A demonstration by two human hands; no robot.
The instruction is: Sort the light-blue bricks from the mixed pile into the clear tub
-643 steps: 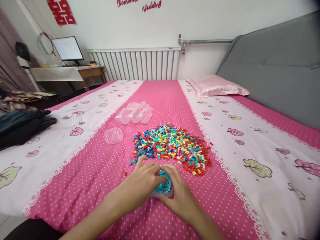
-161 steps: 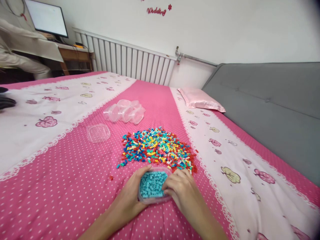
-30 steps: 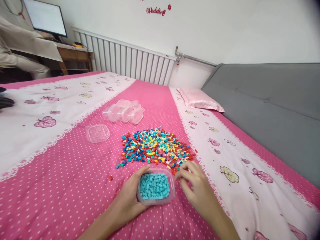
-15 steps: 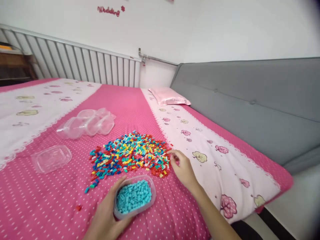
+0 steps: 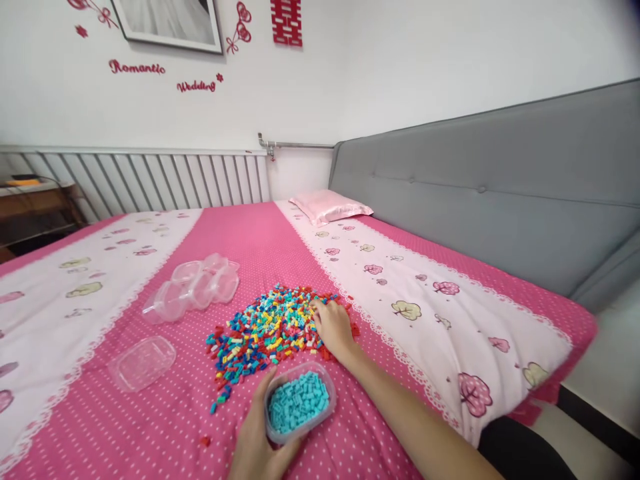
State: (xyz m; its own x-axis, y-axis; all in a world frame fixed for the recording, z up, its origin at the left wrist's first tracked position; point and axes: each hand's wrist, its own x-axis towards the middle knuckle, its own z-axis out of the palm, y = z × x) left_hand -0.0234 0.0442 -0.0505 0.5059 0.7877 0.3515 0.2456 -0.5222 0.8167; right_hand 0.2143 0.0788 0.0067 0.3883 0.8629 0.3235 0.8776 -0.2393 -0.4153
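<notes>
My left hand [image 5: 260,437] is wrapped round the left side of a clear plastic container [image 5: 331,408], thumb along the near rim. Turquoise toy bricks [image 5: 300,403] fill the container. Beyond it a loose heap of small multicoloured toy bricks [image 5: 270,330] lies spread on the bed. My right hand [image 5: 334,325] rests over the heap's right part, fingers curled down among the bricks. Whatever is between those fingertips is hidden.
Several clear plastic containers [image 5: 195,288] stand clustered left of the heap. A clear lid [image 5: 143,363] lies nearer on the pink dotted bedspread [image 5: 165,440]. One red piece [image 5: 205,441] sits apart. A pink pillow [image 5: 330,205] lies by the grey headboard [image 5: 450,160].
My right hand has moved left from the heap's right edge onto the bricks. My left hand still holds the container. The view has tilted up, showing more wall.
</notes>
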